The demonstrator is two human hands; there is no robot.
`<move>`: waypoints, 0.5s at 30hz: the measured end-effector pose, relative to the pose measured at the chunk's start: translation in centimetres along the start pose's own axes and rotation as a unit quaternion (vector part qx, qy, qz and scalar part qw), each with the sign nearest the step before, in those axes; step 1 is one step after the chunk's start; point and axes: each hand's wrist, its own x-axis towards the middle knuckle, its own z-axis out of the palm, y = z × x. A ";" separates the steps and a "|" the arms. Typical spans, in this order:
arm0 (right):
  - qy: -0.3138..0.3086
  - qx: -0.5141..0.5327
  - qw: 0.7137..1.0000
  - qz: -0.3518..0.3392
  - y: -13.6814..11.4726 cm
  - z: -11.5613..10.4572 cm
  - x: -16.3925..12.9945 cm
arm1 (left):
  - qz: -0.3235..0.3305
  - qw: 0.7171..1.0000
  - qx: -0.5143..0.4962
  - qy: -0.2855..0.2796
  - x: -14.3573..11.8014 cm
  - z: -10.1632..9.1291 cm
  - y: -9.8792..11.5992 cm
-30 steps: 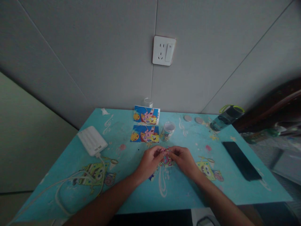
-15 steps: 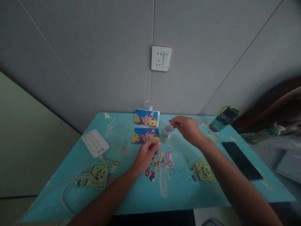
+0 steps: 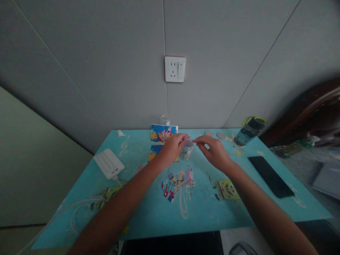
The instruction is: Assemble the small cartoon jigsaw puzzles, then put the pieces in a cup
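A small clear jar point(image 3: 187, 151) with a printed band stands upright near the middle of the table. Just left of its mouth is my left hand point(image 3: 174, 146), closed on a small pinkish patterned piece point(image 3: 186, 137) held over the rim. My right hand point(image 3: 211, 148) is at the jar's right side, fingertips pinched close to the rim; whatever they hold, if anything, is too small to make out. Nearer me lies a ragged-edged patch of colourful cartoon jigsaw pieces point(image 3: 177, 182). Two blue cartoon picture cards, the back card point(image 3: 162, 132) and the front card point(image 3: 154, 151), are partly covered by my left hand.
Another clear jar point(image 3: 164, 120) stands behind the cards by the wall. On the left lie a white power bank point(image 3: 108, 163) and its cable point(image 3: 79, 202). To the right are two round lids point(image 3: 221, 135), a dark water bottle point(image 3: 249, 131) and a black flat object point(image 3: 271, 176).
My left hand has moved up from the jigsaw patch to the jar's mouth with the piece. My right hand stays near the jar, slightly lower. The view has shifted a little.
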 end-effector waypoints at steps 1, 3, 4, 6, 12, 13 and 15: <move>0.007 0.007 1.000 0.019 -0.1 0.5 -1.5 | 0.014 1.000 0.019 -0.012 0.4 0.3 0.0; -0.085 0.011 0.996 0.011 -0.3 1.6 -4.5 | 0.035 0.997 0.054 -0.039 1.1 0.9 -0.1; -0.142 -0.005 0.990 -0.002 -0.4 2.2 -5.8 | 0.043 0.995 0.069 -0.054 1.3 1.0 -0.1; -0.226 -0.036 0.973 -0.023 -0.6 3.2 -7.7 | 0.058 0.990 0.096 -0.082 1.6 1.2 -0.2; -0.285 -0.125 0.949 -0.054 -0.6 5.0 -9.0 | 0.095 0.973 0.151 -0.146 2.4 1.0 -0.2; -0.276 -0.140 0.949 -0.059 -0.5 5.2 -9.1 | 0.097 0.971 0.157 -0.152 2.6 1.0 -0.2; -0.254 -0.165 0.950 -0.076 -0.4 5.4 -9.3 | 0.097 0.969 0.164 -0.158 2.9 1.0 0.0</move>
